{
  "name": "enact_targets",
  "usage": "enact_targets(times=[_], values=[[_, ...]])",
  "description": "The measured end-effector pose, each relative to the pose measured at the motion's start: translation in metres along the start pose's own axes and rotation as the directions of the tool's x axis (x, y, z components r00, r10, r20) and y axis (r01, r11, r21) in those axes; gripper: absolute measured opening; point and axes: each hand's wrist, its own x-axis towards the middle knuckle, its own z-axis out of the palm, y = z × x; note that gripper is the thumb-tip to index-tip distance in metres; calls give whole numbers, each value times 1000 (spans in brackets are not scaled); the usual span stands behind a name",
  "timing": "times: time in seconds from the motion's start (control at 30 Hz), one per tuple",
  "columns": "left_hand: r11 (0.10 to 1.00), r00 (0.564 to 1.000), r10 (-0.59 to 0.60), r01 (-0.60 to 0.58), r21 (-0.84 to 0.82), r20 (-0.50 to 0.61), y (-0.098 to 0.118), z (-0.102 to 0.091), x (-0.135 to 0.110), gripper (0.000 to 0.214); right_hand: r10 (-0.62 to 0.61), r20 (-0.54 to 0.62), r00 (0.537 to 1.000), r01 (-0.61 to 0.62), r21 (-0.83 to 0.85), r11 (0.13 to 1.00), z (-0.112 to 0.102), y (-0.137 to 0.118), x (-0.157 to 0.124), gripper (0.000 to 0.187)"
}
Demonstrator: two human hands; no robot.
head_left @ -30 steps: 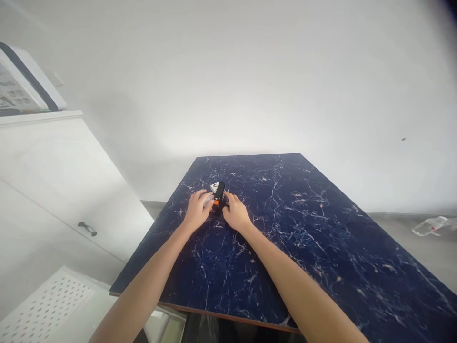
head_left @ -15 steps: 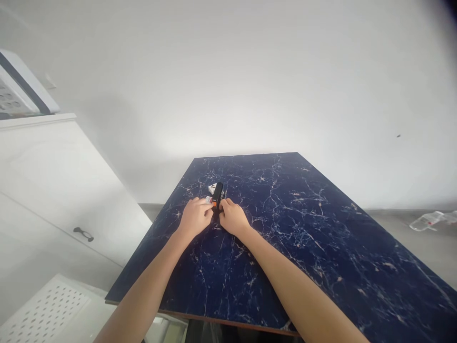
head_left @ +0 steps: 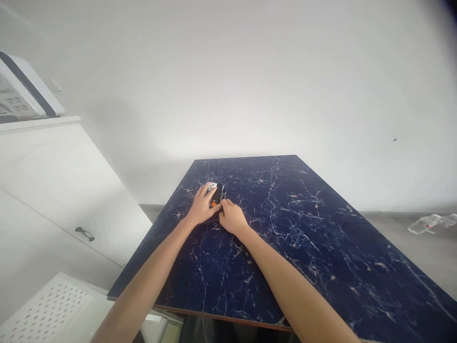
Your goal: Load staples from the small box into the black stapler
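Observation:
A small black device with an orange part lies low on the dark blue marble-patterned table, far from me near the left edge. A small white piece sits at its far left end. My left hand reaches over the device from the left, its fingers stretched along it up to the white piece and its thumb by the orange part. My right hand rests on the table just behind the device, fingers curled and pinching its near end. Both forearms stretch across the table.
A white cabinet with a dark handle stands to the left, with a printed board on top. A white perforated panel lies low at the left. Clear plastic bottles lie on the floor at the right. A white wall rises behind.
The device stood tilted up between both hands; now it lies lower. My left fingers have slid forward over it to the white piece. My right hand stayed at its near end.

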Motion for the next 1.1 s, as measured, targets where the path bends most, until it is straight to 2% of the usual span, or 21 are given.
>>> enact_targets(times=[0.07, 0.13, 0.17, 0.23, 0.3, 0.4, 0.5, 0.7, 0.9, 1.1], values=[[995, 998, -14, 19, -96, 54, -17, -1, 24, 64, 5, -2, 1000, -5, 17, 1000, 0, 1, 1, 24], [967, 986, -166, 170, -193, 32, -31, -4, 49, 62, 0, -5, 1000, 0, 27, 1000, 2, 3, 1, 27], [955, 978, -201, 207, -212, 46, -37, -4, 61, 63, -3, -6, 1000, 3, 31, 1000, 3, 4, 2, 27], [943, 970, -220, 239, -233, 105, -43, -4, 78, 62, -5, -11, 1000, 6, 48, 999, 4, 6, 2, 27], [944, 966, -192, 230, -236, 174, -45, -2, 83, 61, 0, -21, 1000, 2, 75, 997, 5, 8, 3, 27], [948, 963, -180, 225, -224, 202, -42, -2, 69, 61, 8, -43, 999, -3, 102, 995, 6, 9, 4, 26], [956, 969, -183, 215, -201, 165, -32, -4, 45, 58, -4, -57, 998, 10, 108, 994, 5, 8, 6, 20], [988, 992, -90, 100, -114, 89, 3, -2, 21, 46, -29, -67, 997, 38, 127, 991, 6, 8, 6, 17], [970, 971, -239, 237, 55, 22, 27, -4, 10, 32, -82, -41, 996, 84, 47, 995, 9, 8, 5, 17], [951, 960, -279, 273, 142, 24, 33, -3, 9, 22, -90, -8, 996, 90, 44, 995, 7, 7, 3, 19]])
